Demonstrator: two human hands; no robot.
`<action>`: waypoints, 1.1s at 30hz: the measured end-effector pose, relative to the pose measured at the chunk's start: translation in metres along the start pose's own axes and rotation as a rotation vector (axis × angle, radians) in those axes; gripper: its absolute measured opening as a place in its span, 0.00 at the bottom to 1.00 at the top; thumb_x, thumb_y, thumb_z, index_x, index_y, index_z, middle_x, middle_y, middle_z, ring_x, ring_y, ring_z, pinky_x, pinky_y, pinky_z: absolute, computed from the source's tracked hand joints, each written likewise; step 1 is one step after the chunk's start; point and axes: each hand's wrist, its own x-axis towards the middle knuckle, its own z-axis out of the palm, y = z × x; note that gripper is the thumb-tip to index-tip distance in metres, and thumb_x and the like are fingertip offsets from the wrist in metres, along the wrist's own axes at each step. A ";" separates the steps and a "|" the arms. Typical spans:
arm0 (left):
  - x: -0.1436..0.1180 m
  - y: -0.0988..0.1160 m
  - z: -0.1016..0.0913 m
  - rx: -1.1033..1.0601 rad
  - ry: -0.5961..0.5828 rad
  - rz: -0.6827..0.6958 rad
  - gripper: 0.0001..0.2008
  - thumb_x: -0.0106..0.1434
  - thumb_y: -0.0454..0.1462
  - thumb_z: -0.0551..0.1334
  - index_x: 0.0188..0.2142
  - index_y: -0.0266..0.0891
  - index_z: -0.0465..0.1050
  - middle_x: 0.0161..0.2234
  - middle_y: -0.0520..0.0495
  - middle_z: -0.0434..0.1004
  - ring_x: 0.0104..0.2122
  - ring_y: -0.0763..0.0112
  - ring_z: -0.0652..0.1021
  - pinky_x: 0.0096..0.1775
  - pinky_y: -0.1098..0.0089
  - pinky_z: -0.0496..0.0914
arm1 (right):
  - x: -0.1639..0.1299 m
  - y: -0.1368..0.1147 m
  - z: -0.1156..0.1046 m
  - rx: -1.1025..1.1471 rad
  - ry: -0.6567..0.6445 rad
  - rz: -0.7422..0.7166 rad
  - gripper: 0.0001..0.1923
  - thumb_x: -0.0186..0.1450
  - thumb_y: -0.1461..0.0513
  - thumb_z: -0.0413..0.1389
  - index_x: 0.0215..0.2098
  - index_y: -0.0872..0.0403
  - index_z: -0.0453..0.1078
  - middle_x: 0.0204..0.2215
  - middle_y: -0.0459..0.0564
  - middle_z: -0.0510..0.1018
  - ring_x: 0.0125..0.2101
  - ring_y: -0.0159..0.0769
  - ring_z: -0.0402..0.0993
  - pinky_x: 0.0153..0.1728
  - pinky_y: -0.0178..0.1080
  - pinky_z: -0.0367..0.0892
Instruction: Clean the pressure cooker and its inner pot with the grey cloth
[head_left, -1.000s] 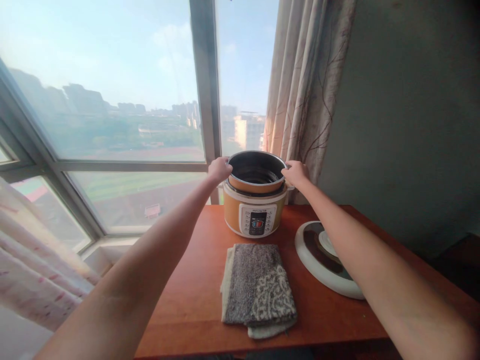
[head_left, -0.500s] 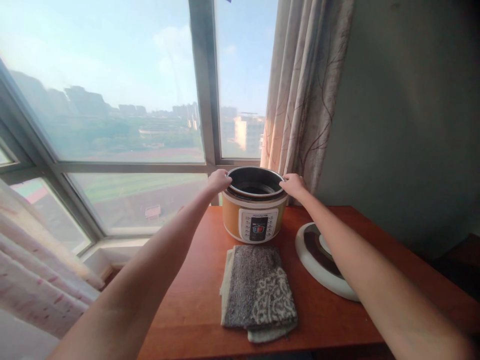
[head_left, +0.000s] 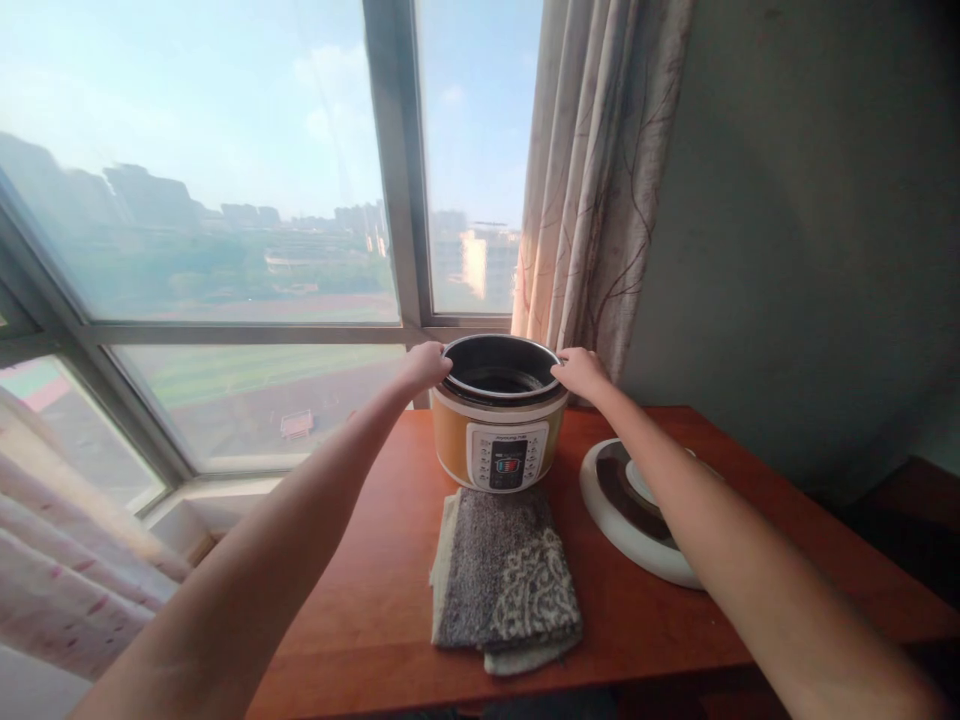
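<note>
An orange and white electric cooker (head_left: 499, 440) stands at the far side of a red-brown table (head_left: 375, 600), its control panel facing me. A dark inner pot (head_left: 499, 368) sits down inside it, only the rim showing. My left hand (head_left: 424, 365) grips the pot's rim on the left side. My right hand (head_left: 579, 372) grips the rim on the right side. Both arms reach straight out over the table.
A folded grey patterned towel (head_left: 506, 580) lies just in front of the cooker. The cooker's white lid (head_left: 637, 505) rests upside down to the right, partly under my right arm. A large window and a patterned curtain (head_left: 592, 180) stand behind; a grey wall is at right.
The inner pot, raised above the cooker a second ago, has gone down into the body. Both hands stayed on its rim and moved down with it.
</note>
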 end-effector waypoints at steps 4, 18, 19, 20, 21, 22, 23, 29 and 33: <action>-0.005 0.000 0.000 0.016 -0.002 0.016 0.15 0.57 0.35 0.57 0.38 0.40 0.81 0.33 0.41 0.82 0.35 0.58 0.80 0.37 0.66 0.71 | -0.008 0.000 -0.005 -0.010 -0.016 -0.015 0.18 0.61 0.60 0.55 0.46 0.51 0.81 0.43 0.57 0.84 0.46 0.48 0.79 0.43 0.38 0.69; -0.020 0.006 -0.008 0.060 0.019 -0.027 0.15 0.58 0.38 0.57 0.37 0.40 0.82 0.35 0.38 0.83 0.36 0.53 0.80 0.36 0.64 0.71 | -0.016 -0.001 -0.006 0.045 -0.019 0.048 0.20 0.63 0.59 0.53 0.49 0.48 0.79 0.46 0.55 0.83 0.47 0.49 0.78 0.43 0.40 0.69; -0.021 0.007 -0.009 0.065 0.031 -0.041 0.15 0.58 0.38 0.57 0.37 0.40 0.82 0.36 0.38 0.83 0.37 0.51 0.81 0.36 0.62 0.71 | -0.017 -0.001 -0.006 0.048 -0.019 0.051 0.20 0.63 0.59 0.53 0.50 0.48 0.79 0.46 0.55 0.83 0.47 0.49 0.78 0.43 0.40 0.69; -0.023 0.009 -0.009 0.068 0.044 -0.057 0.15 0.58 0.39 0.57 0.39 0.41 0.82 0.37 0.37 0.83 0.38 0.50 0.81 0.37 0.61 0.71 | -0.017 -0.001 -0.006 0.052 -0.019 0.054 0.20 0.63 0.59 0.53 0.50 0.48 0.79 0.46 0.55 0.83 0.47 0.49 0.78 0.43 0.40 0.69; -0.024 0.010 -0.009 0.067 0.058 -0.074 0.16 0.59 0.39 0.57 0.40 0.42 0.82 0.38 0.38 0.83 0.39 0.49 0.80 0.38 0.60 0.71 | -0.017 -0.002 -0.006 0.055 -0.019 0.057 0.20 0.63 0.59 0.53 0.50 0.48 0.79 0.46 0.55 0.83 0.47 0.49 0.78 0.43 0.40 0.70; -0.026 0.010 -0.009 0.061 0.071 -0.088 0.16 0.59 0.40 0.57 0.42 0.43 0.82 0.39 0.38 0.83 0.40 0.48 0.80 0.39 0.60 0.71 | -0.017 -0.002 -0.006 0.057 -0.019 0.059 0.20 0.63 0.59 0.53 0.50 0.48 0.79 0.46 0.55 0.83 0.47 0.48 0.78 0.43 0.39 0.70; -0.027 0.010 -0.008 0.049 0.083 -0.097 0.17 0.59 0.40 0.57 0.43 0.44 0.82 0.40 0.38 0.83 0.42 0.48 0.80 0.40 0.59 0.72 | -0.017 -0.002 -0.007 0.060 -0.018 0.060 0.20 0.63 0.59 0.53 0.50 0.49 0.79 0.46 0.55 0.83 0.47 0.48 0.78 0.43 0.39 0.70; -0.022 -0.003 0.004 -0.089 0.170 -0.074 0.20 0.59 0.40 0.58 0.47 0.42 0.82 0.45 0.36 0.79 0.50 0.48 0.76 0.50 0.57 0.69 | -0.020 -0.002 -0.007 0.072 -0.011 0.065 0.19 0.64 0.59 0.53 0.50 0.49 0.79 0.46 0.56 0.83 0.47 0.50 0.78 0.43 0.40 0.69; -0.013 -0.012 0.018 -0.285 0.163 -0.091 0.22 0.58 0.38 0.58 0.50 0.42 0.80 0.44 0.40 0.82 0.47 0.53 0.78 0.49 0.60 0.70 | -0.024 -0.002 -0.004 0.080 0.003 0.068 0.19 0.65 0.58 0.51 0.49 0.50 0.79 0.46 0.58 0.82 0.44 0.52 0.78 0.40 0.42 0.69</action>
